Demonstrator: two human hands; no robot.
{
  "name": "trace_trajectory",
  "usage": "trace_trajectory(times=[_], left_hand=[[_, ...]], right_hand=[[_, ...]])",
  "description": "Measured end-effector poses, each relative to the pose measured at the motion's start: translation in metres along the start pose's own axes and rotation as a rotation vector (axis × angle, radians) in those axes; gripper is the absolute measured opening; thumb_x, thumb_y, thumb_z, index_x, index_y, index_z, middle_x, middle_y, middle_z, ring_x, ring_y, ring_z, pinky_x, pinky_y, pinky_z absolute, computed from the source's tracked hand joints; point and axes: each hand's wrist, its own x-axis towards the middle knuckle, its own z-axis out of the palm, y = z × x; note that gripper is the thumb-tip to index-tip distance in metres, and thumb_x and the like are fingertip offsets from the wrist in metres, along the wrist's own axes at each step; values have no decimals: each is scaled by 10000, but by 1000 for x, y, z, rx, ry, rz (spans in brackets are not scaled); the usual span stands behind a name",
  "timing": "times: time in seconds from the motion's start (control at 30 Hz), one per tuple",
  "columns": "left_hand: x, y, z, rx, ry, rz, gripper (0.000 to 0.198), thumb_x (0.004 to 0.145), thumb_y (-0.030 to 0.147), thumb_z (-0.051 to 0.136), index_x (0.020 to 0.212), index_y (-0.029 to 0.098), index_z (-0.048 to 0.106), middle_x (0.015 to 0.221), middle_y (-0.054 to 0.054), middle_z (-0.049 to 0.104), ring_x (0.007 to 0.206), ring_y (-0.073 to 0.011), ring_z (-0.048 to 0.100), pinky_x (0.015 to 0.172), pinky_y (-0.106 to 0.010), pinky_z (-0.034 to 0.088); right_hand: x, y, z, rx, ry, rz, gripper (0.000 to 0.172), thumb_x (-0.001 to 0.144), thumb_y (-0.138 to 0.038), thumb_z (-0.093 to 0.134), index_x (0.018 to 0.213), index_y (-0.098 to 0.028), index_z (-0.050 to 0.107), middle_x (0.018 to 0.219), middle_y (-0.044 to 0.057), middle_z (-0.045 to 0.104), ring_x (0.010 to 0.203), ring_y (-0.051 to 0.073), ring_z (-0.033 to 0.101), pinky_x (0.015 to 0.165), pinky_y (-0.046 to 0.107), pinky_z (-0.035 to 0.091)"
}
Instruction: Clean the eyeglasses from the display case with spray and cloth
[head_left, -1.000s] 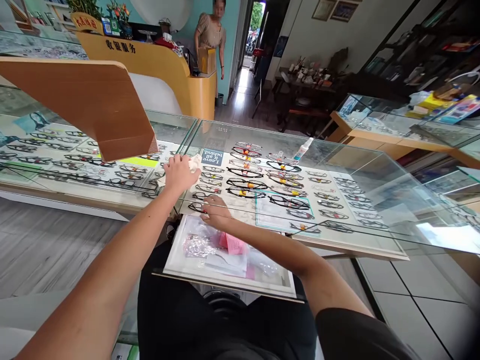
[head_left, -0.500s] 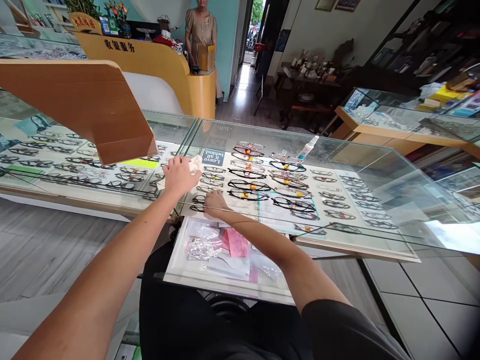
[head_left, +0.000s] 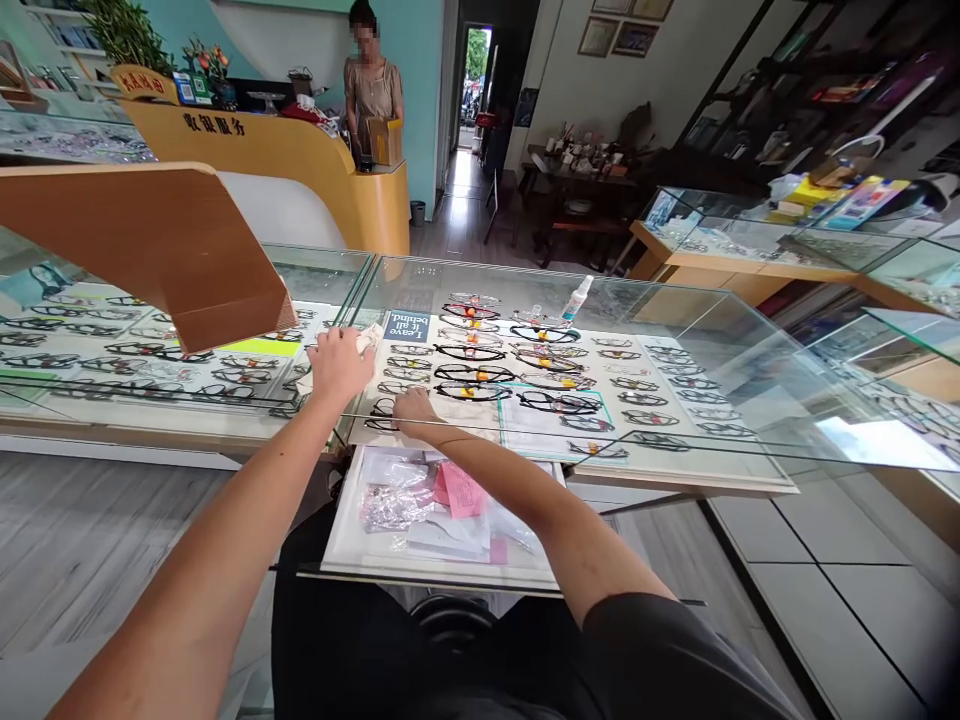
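Observation:
My left hand (head_left: pixel 341 365) is closed on a crumpled white cloth (head_left: pixel 369 338), over the joint between two glass display cases. My right hand (head_left: pixel 416 408) reaches low over the near side of the right case, fingers curled at a dark pair of eyeglasses (head_left: pixel 381 412). It seems to grip their right side, though the fingertips are hidden. Rows of eyeglasses (head_left: pixel 474 374) lie to its right on white sheets. Behind them is a blue card (head_left: pixel 407 327) with white lettering.
An open drawer (head_left: pixel 341 540) below holds plastic bags and pink papers (head_left: pixel 459 490). A brown board (head_left: pixel 150 225) juts over the left case. On the glass stands a spray bottle (head_left: pixel 577 298). A person (head_left: pixel 375 90) stands behind the yellow counter (head_left: pixel 247 130) with a cardboard box (head_left: pixel 384 140).
The view has tilted up slightly and shifted right, so the scene sits lower and further left. Both hands keep nearly the same places relative to the cases.

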Motion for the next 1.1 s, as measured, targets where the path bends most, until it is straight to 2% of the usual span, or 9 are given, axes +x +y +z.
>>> trace_trajectory(times=[0.13,0.2,0.37,0.43,0.5,0.6,0.7,0.87,1.1], left_hand=[[-4,2,-4,-2,48,-33,490,1065,323,391,1440,147,652,1437,-266,656,1379,-452,584,1117,-595,510],[-7,3,-7,-8,101,-92,486,1061,268,369,1449,140,634,1435,-280,647,1370,-456,589,1095,-597,523],[-10,2,-7,-34,150,-257,471,1036,237,473,1477,165,620,1551,-301,557,1444,-470,523,1130,-608,494],[-7,1,-4,-42,138,-319,464,1033,276,524,1464,149,637,1562,-322,541,1449,-489,509,1155,-630,456],[-3,0,0,-37,126,-366,449,1031,276,520,1437,141,656,1551,-329,550,1424,-487,527,1157,-636,436],[5,-6,0,6,89,-355,442,1010,218,494,1412,153,667,1566,-301,561,1418,-463,549,1145,-604,457],[10,-21,-6,88,2,-255,469,978,206,551,1430,158,667,1571,-287,573,1434,-472,553,1133,-586,497],[8,-53,-13,141,-12,-31,471,1040,199,455,1453,201,680,1471,-249,620,1348,-459,616,1051,-551,563],[5,-54,-8,147,44,-41,463,1056,216,422,1445,190,673,1444,-254,619,1325,-456,614,1003,-555,567]], right_hand=[[-34,-6,-10,105,-18,-23,189,1035,-300,761,1125,-157,846,1347,138,806,1387,345,667,1215,521,481],[-60,-12,-13,183,-66,-74,133,994,-295,802,1009,-193,886,1237,111,853,1308,328,711,1105,411,518],[-136,-22,-40,367,-209,-305,121,925,-379,914,993,-279,909,1133,-18,867,998,171,776,812,254,527],[-158,-20,-66,439,-153,-411,118,956,-366,893,983,-251,903,1094,5,853,962,171,761,830,272,525],[-169,-15,-101,436,19,-463,98,999,-305,843,975,-228,898,1072,32,844,978,196,743,916,319,525],[-162,-8,-150,268,231,-313,114,1020,-282,817,996,-207,900,1122,70,848,1084,254,726,1036,397,481],[-136,-8,-176,137,260,-123,182,1067,-301,744,1094,-221,904,1273,91,833,1231,300,695,1074,423,448],[-91,-21,-170,41,211,-12,232,1083,-327,714,1170,-211,895,1367,116,817,1337,332,656,1119,437,444],[-62,-26,-151,-17,231,-18,240,1086,-348,723,1172,-195,887,1429,154,790,1407,353,633,1248,507,409]])
